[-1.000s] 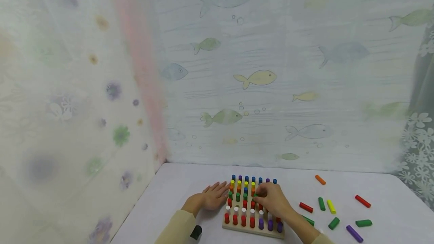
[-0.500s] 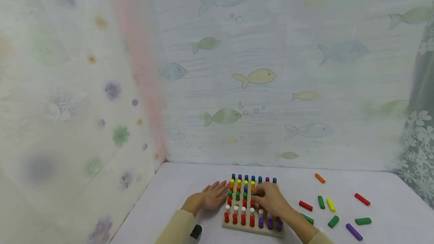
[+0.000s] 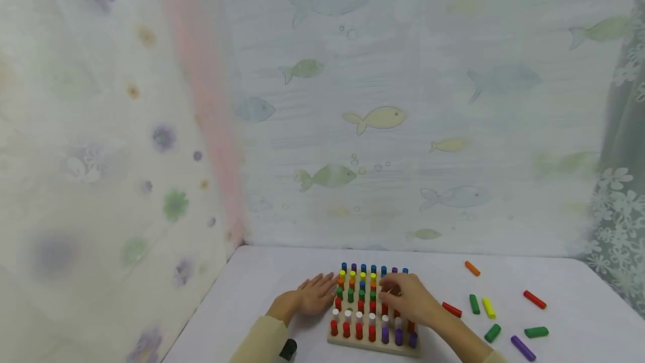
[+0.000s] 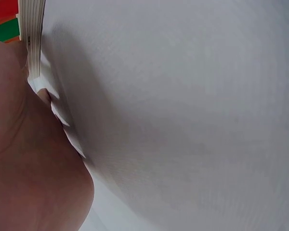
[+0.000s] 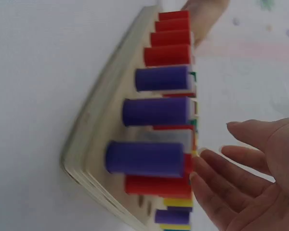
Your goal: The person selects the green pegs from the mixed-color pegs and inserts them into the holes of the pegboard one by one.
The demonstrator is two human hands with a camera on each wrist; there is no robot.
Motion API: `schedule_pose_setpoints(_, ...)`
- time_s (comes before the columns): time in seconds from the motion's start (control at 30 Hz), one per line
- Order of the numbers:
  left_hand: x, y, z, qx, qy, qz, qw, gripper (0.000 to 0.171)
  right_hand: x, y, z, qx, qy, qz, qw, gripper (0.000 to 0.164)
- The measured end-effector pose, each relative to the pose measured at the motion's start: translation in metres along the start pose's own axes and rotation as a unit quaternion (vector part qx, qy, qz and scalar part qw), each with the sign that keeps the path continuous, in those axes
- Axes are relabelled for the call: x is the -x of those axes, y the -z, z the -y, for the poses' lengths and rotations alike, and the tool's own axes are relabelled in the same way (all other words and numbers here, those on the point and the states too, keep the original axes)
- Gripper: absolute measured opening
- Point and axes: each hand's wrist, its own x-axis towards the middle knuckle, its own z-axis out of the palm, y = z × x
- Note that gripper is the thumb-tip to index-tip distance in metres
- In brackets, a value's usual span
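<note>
A wooden pegboard [image 3: 374, 347] filled with rows of coloured pegs lies on the table in the head view. My left hand [image 3: 316, 294] rests on the cloth with fingers spread, thumb side against the board's left edge. Above the board's right part is my right hand [image 3: 409, 298], thumb and fingers apart around nothing. Just left of its fingertips, a green peg [image 3: 373, 296] stands upright in the green row. The right wrist view confirms the parted right hand [image 5: 250, 173] beside the tops of purple pegs [image 5: 147, 159]. My palm hides several board holes in the head view.
Loose pegs lie on the table right of the board: an orange peg [image 3: 472, 268], a yellow peg [image 3: 489, 308], a purple peg [image 3: 523, 348], a red peg [image 3: 534, 299] and several green ones. A dark object [image 3: 289, 349] sits beside my left sleeve.
The right fingers have let go of the green peg, which now stands in its row, and have drawn slightly right. The left hand stays put. The head view has shifted slightly.
</note>
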Motion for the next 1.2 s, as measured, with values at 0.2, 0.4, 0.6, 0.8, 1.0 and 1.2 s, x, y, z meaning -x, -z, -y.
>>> schedule_pose_setpoints(0.2, -0.014, -0.008, 0.015, 0.001, -0.011, -0.014, 0.9998, 0.062, 0.008, 0.027, 0.010, 0.011, 0.017, -0.012, 1.000, 0.020)
schedule_pose_setpoints(0.4, -0.011, -0.006, 0.015, 0.004, -0.012, -0.018, 0.9997, 0.062, 0.017, 0.050, 0.012, 0.033, 0.019, -0.026, 0.999, 0.024)
schedule_pose_setpoints(0.6, -0.004, -0.006, 0.013, -0.001, -0.017, -0.027, 0.9995, 0.062, 0.031, 0.068, 0.006, 0.059, 0.014, -0.048, 0.997, 0.026)
schedule_pose_setpoints(0.8, -0.002, -0.004, 0.010, -0.007, -0.025, -0.029, 0.9992, 0.061, 0.048, 0.090, -0.006, 0.078, -0.015, -0.065, 0.995, 0.029)
schedule_pose_setpoints(1.0, -0.005, -0.006, 0.013, -0.002, -0.027, -0.016, 0.9995, 0.062, 0.071, 0.109, -0.020, 0.096, -0.027, -0.083, 0.992, 0.032)
schedule_pose_setpoints(1.2, -0.006, -0.012, 0.013, 0.008, -0.033, -0.020, 0.9992, 0.064, 0.095, 0.124, -0.039, 0.115, -0.076, -0.091, 0.986, 0.044)
